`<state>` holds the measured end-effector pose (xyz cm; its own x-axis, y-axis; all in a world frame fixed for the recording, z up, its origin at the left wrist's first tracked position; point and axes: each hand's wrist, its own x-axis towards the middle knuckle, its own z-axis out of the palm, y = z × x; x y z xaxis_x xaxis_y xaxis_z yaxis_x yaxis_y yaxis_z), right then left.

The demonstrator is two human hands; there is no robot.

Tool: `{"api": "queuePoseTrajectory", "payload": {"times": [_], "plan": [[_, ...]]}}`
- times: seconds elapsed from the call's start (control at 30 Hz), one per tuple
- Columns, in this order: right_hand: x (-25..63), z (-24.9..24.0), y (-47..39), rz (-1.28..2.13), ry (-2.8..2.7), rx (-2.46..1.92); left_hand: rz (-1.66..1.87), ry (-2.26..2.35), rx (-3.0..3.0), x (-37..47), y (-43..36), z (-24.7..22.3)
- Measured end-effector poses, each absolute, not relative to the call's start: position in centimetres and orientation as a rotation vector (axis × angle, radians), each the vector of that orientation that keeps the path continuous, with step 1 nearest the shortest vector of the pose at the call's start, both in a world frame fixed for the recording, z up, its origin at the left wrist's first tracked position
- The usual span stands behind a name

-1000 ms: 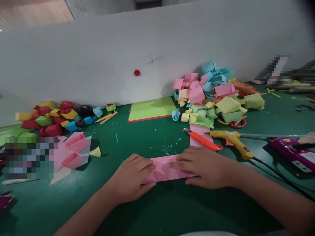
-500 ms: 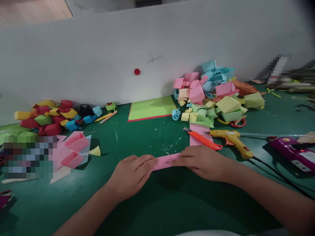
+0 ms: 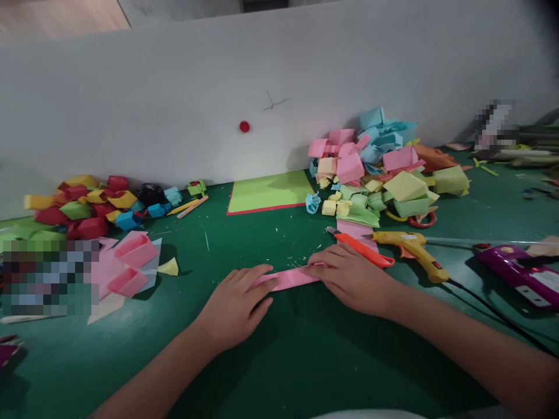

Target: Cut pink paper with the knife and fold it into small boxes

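A narrow folded strip of pink paper (image 3: 297, 279) lies across the front of the green table, between my two hands. Over its left end rests my left hand (image 3: 233, 305), fingers stretched out and thumb apart below the paper. My right hand (image 3: 349, 279) has its fingers closed at the strip's right end, with the thumb mostly hidden. Just beyond my right hand, an orange utility knife (image 3: 364, 249) lies on a sheet of pink paper (image 3: 356, 228).
A yellow hot glue gun (image 3: 413, 247) and a purple power strip (image 3: 519, 273) lie to the right, joined by a black cord. Folded paper pieces (image 3: 406, 186) pile up back right, more (image 3: 91, 215) back left. A green sheet (image 3: 271, 193) lies by the white wall.
My left hand has loosened, its fingers spreading and its thumb coming away from the strip. The strip and my right hand have shifted slightly away from me, and more of the strip shows.
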<state>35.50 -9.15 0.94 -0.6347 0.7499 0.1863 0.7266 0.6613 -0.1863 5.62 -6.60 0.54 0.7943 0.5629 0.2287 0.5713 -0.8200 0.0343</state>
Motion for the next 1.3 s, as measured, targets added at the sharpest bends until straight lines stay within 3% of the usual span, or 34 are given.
{"api": "queuePoseTrajectory", "payload": {"times": [0.23, 0.63, 1.3], "plan": [[35.1, 0.7, -9.5, -0.057, -2.704, -1.122, -0.298, -0.818, -2.911, 5.6, -6.5, 0.2], [35.1, 0.3, -10.0, 0.241, -2.742, -1.126, -0.205, -0.650, -2.883, 5.8, -7.1, -1.0], [35.3, 0.0, -10.4, 0.522, -2.697, -1.169, -0.128, -0.750, -2.989, 5.8, -8.2, -1.1]]}}
